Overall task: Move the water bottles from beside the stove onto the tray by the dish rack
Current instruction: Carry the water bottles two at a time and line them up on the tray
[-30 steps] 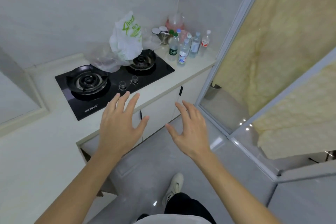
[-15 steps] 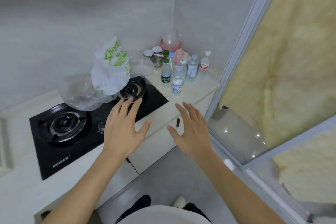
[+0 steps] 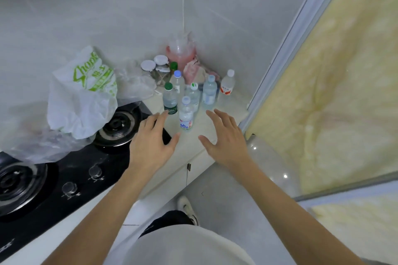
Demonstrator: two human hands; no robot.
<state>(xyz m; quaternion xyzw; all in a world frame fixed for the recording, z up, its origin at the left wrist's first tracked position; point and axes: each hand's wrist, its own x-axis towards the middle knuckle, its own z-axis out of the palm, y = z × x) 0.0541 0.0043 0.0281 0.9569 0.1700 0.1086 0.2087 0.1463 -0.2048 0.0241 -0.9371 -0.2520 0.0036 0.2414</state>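
A cluster of small clear water bottles (image 3: 189, 97) is seen upright at the centre of the frame, on the pale counter (image 3: 228, 107) in the corner, just right of the black stove (image 3: 64, 178). The nearest bottle (image 3: 185, 113) carries a pale cap and a red-and-blue label; a green-capped bottle (image 3: 170, 99) with a dark green label stands to its left. Others are capped blue or white, one at the right with a red label (image 3: 227, 83). Both hands are held spread and empty: the left hand (image 3: 151, 144) with fingertips near the green-capped bottle, the right hand (image 3: 226, 140) just right of the nearest bottle. A white plastic bag (image 3: 81, 94) is seen at the left, over the stove.
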